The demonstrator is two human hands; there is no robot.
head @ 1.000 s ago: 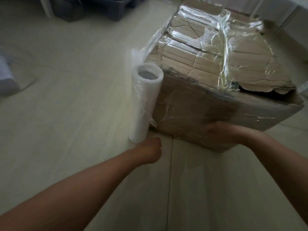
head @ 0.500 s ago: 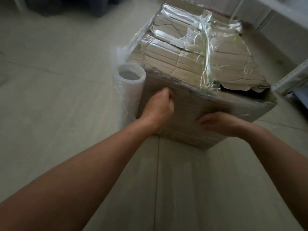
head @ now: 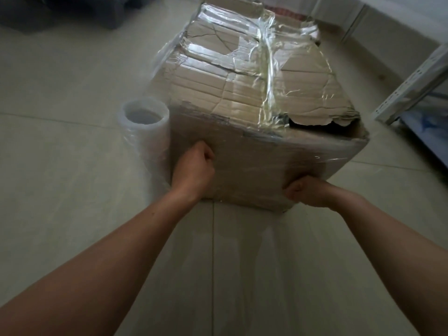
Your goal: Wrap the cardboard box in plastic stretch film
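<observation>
Although clear plastic stretch film [head: 269, 76] already covers its top and near face, the brown cardboard box [head: 254, 163] shows torn, crumpled flaps and a gap at the near right of the lid. It is therefore judged soft on top, stiffer along edges and corners, and slippery wherever film lies. It stands on the pale tiled floor [head: 60, 190], directly beyond both hands. The left hand [head: 194, 168], fingers curled, rests against the upper left of the near face; whether it pinches film cannot be told. The right hand [head: 308, 192] curls round the low near right corner. The whitish roll of film [head: 145, 132] stands upright just beside the near left corner. Weight is unknown; the low corners are the advised hold.
</observation>
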